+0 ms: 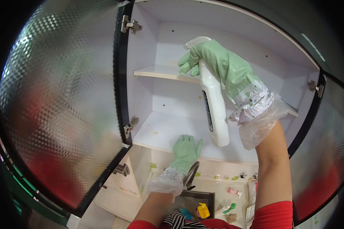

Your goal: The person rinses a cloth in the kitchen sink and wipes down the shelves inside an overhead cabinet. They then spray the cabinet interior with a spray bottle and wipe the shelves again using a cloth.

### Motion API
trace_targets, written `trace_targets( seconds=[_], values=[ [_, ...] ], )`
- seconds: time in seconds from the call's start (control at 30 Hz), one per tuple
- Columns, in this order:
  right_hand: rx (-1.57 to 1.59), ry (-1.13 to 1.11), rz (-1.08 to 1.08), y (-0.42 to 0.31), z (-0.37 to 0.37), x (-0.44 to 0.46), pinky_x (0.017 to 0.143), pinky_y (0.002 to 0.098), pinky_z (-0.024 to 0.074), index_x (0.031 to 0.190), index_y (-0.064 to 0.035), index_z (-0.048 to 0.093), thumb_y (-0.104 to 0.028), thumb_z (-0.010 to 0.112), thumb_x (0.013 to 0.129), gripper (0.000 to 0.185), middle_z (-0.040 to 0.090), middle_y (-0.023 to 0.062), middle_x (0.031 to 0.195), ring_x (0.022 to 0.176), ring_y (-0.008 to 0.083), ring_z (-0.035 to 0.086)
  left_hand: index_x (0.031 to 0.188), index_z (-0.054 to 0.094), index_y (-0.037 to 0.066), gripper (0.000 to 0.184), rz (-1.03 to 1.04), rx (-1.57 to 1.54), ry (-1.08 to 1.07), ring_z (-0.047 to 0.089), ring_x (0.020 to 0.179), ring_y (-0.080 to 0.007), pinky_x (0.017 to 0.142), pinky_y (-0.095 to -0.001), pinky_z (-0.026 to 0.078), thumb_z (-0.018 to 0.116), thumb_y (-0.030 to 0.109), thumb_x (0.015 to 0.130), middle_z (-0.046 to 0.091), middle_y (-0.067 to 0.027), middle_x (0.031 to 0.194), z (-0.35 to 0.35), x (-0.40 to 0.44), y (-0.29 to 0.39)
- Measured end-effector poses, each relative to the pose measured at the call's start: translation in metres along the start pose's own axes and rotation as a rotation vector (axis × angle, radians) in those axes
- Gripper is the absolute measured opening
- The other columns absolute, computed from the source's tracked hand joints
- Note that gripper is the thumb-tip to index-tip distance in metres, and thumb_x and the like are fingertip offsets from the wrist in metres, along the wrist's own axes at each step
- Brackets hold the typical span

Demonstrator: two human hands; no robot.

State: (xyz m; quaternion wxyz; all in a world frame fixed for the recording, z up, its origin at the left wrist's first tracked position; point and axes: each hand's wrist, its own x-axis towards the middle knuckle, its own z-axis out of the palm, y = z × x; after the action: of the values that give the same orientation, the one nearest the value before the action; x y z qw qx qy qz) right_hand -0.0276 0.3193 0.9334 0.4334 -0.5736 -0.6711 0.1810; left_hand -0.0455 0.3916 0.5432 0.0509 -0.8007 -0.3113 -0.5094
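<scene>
My right hand (214, 59), in a green rubber glove with a patterned cuff, grips a white spray bottle (216, 110) by its neck. The bottle hangs nearly upright in front of the cabinet's middle shelf (166, 73), its nozzle toward the left and a dark label on its side. Lower down, my left hand (185, 152) wears a matching glove and lies with fingers stretched out on the front of the cabinet's bottom board (160, 128). Clear plastic sleeves cover both wrists.
Two textured glass doors stand open, the left door (61, 103) and the right door (323, 152). Beneath the cabinet are a dark faucet (191, 175), a sink (208, 197), a yellow container (203, 210) and a green-headed brush (229, 208).
</scene>
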Motion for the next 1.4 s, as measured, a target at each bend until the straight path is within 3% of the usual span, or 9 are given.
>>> trace_targets(
  seconds=[0.17,0.27,0.57,0.67,0.97,1.07,1.17,1.27,1.4],
  values=[
    [0.047,0.052,0.027,-0.004,0.001,0.012,0.064,0.0339,0.0618,0.14,0.0139,0.056,0.008,0.058,0.079,0.061,0.076,0.0275,0.117,0.083,0.0275,0.077,0.089,0.071,0.003,0.045,0.001,0.013,0.007,0.066,0.095,-0.0334,0.08,-0.0459,0.057,0.069,0.046,0.101,0.068,-0.0142,0.09,0.004,-0.001,-0.002],
    [0.084,0.167,0.061,-0.001,-0.009,0.014,0.057,0.0356,0.0641,0.138,0.0177,0.053,0.015,0.054,0.076,0.061,0.074,0.0308,0.114,0.085,0.0317,0.081,0.089,0.071,0.004,0.044,-0.017,0.02,0.004,0.066,0.094,-0.0331,0.081,-0.0458,0.057,0.067,0.046,0.102,0.068,-0.0138,0.091,0.003,-0.001,0.0],
    [-0.091,0.133,0.088,0.007,-0.053,-0.027,0.063,0.0337,0.0655,0.147,0.0133,0.049,0.013,0.055,0.077,0.07,0.074,0.0307,0.124,0.093,0.0318,0.081,0.089,0.071,0.004,0.044,-0.01,0.019,-0.005,0.066,0.094,-0.0336,0.083,-0.0456,0.057,0.065,0.044,0.104,0.068,-0.0142,0.092,0.001,0.0,0.0],
    [0.076,0.283,-0.01,0.013,-0.057,-0.036,0.066,0.033,0.0659,0.149,0.0119,0.047,0.012,0.056,0.078,0.071,0.074,0.0294,0.125,0.095,0.0319,0.081,0.088,0.071,0.002,0.044,0.01,0.02,0.012,0.066,0.095,-0.0342,0.084,-0.0448,0.057,0.068,0.044,0.103,0.068,-0.0152,0.091,0.001,-0.001,0.001],
    [0.136,0.369,-0.118,0.019,-0.06,-0.031,0.074,0.0338,0.0665,0.153,0.0123,0.042,0.009,0.054,0.081,0.073,0.073,0.0289,0.128,0.102,0.0338,0.081,0.09,0.072,0.001,0.046,0.007,0.007,-0.008,0.065,0.098,-0.0354,0.088,-0.0461,0.056,0.067,0.044,0.104,0.068,-0.0165,0.093,-0.002,0.0,0.002],
    [0.223,0.345,-0.254,0.029,-0.064,-0.031,0.076,0.0342,0.0662,0.156,0.0129,0.04,0.007,0.055,0.082,0.075,0.073,0.0289,0.127,0.104,0.0337,0.08,0.092,0.072,0.0,0.047,-0.006,0.007,-0.043,0.065,0.099,-0.0356,0.089,-0.0462,0.056,0.066,0.044,0.104,0.069,-0.0169,0.096,-0.003,0.0,0.002],
    [0.208,0.312,-0.241,0.028,-0.07,-0.033,0.077,0.0339,0.0659,0.157,0.0136,0.038,0.007,0.056,0.083,0.077,0.073,0.0287,0.126,0.105,0.0343,0.079,0.093,0.073,0.0,0.046,-0.001,0.005,-0.044,0.066,0.1,-0.0356,0.09,-0.0459,0.056,0.065,0.044,0.105,0.069,-0.0169,0.097,-0.002,0.0,0.001],
    [0.177,0.349,-0.197,0.026,-0.074,-0.044,0.077,0.0343,0.0659,0.157,0.014,0.039,0.006,0.056,0.083,0.076,0.073,0.0291,0.124,0.104,0.0348,0.08,0.093,0.073,0.0,0.046,-0.003,0.005,-0.027,0.066,0.101,-0.0354,0.09,-0.0456,0.056,0.065,0.044,0.106,0.069,-0.0167,0.097,-0.002,-0.001,0.002],
    [0.156,0.5,-0.124,0.039,-0.101,-0.058,0.066,0.0372,0.0663,0.151,0.0129,0.046,0.007,0.056,0.086,0.065,0.074,0.0297,0.12,0.095,0.0357,0.081,0.092,0.072,0.003,0.041,-0.001,0.033,-0.008,0.067,0.099,-0.0343,0.086,-0.0455,0.058,0.065,0.041,0.106,0.069,-0.015,0.096,-0.002,-0.001,0.003]
  ],
)
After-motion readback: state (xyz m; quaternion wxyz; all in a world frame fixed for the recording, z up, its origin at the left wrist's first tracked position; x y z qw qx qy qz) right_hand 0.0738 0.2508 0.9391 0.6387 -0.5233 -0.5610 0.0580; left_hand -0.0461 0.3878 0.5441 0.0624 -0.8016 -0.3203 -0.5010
